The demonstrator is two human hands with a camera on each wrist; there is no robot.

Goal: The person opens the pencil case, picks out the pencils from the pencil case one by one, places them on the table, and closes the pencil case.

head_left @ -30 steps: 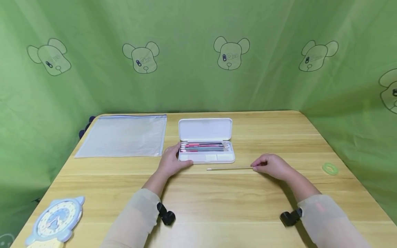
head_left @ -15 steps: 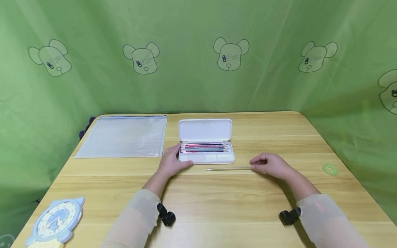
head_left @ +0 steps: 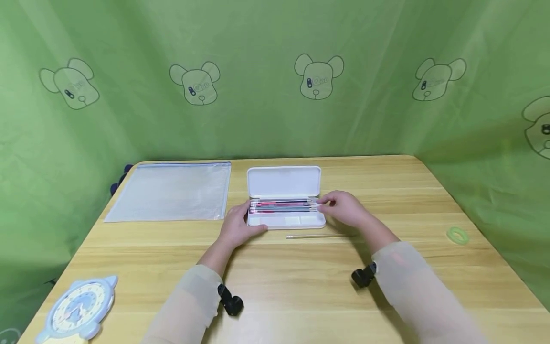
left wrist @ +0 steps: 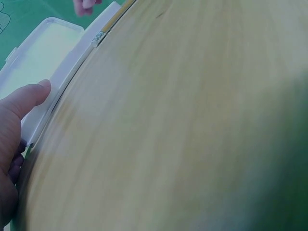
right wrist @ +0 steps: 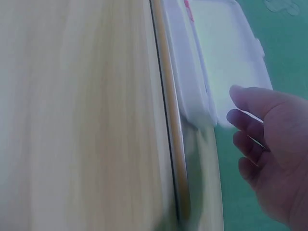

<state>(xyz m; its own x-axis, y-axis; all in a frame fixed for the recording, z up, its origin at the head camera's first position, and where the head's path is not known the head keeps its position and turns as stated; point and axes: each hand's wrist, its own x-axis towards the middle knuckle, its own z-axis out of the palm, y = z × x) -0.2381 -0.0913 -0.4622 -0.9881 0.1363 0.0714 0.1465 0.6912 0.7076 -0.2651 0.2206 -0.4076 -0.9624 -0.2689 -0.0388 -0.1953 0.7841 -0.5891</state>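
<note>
An open white pencil case (head_left: 275,221) stands at the middle of the table, its lid (head_left: 284,182) tilted up at the back. Several pencils (head_left: 281,209) lie side by side in it, tips to the right. My left hand (head_left: 235,225) grips the case's left end, thumb (left wrist: 32,97) on the front edge. At the right end of the case, my right hand (head_left: 346,209) has its fingertips by the pencil tips; the right wrist view shows nothing between thumb and fingers. One yellow pencil (head_left: 318,236) lies on the table in front of the case, eraser end to the left.
A translucent zip pouch (head_left: 169,192) lies flat at the back left. The blue toy clock (head_left: 79,308) is at the front left. A green ring (head_left: 457,235) lies near the right edge. Green fabric (head_left: 258,114) hangs behind the table.
My right hand has let go of the yellow pencil and moved up and left to the right end of the case. The left hand has stayed in place.
</note>
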